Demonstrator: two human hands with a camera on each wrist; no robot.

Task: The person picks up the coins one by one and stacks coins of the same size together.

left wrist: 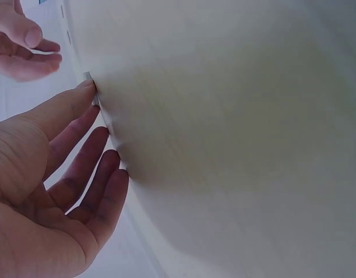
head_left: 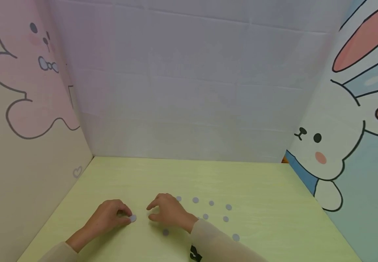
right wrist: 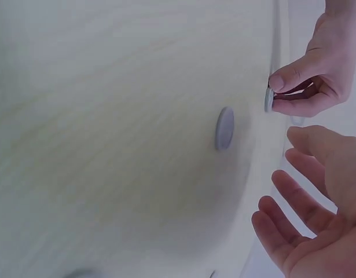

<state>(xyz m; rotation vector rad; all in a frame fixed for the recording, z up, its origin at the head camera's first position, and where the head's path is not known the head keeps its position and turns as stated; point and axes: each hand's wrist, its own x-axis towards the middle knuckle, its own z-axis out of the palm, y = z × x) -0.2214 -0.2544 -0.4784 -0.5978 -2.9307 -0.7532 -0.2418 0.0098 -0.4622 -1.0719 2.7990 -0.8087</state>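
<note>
Thumb and fingers of my left hand (head_left: 107, 215) pinch a small flat grey disc (head_left: 133, 218) near the left-centre of the table. The left wrist view shows this disc edge-on at the tips of thumb and index finger. Just to the right, my right hand (head_left: 169, 211) hovers over the table with fingers loosely bent and apart, nothing between them. One grey disc (head_left: 166, 232) lies on the near side of the right hand; it also shows large in the right wrist view. Another disc (head_left: 179, 198) is partly covered by the right hand.
More grey discs lie scattered to the right, among them one far disc (head_left: 229, 207) and one nearer disc (head_left: 236, 237). A black object (head_left: 194, 253) shows beside the right sleeve. Pale walls enclose the yellow-green table (head_left: 257, 182) at the back and sides.
</note>
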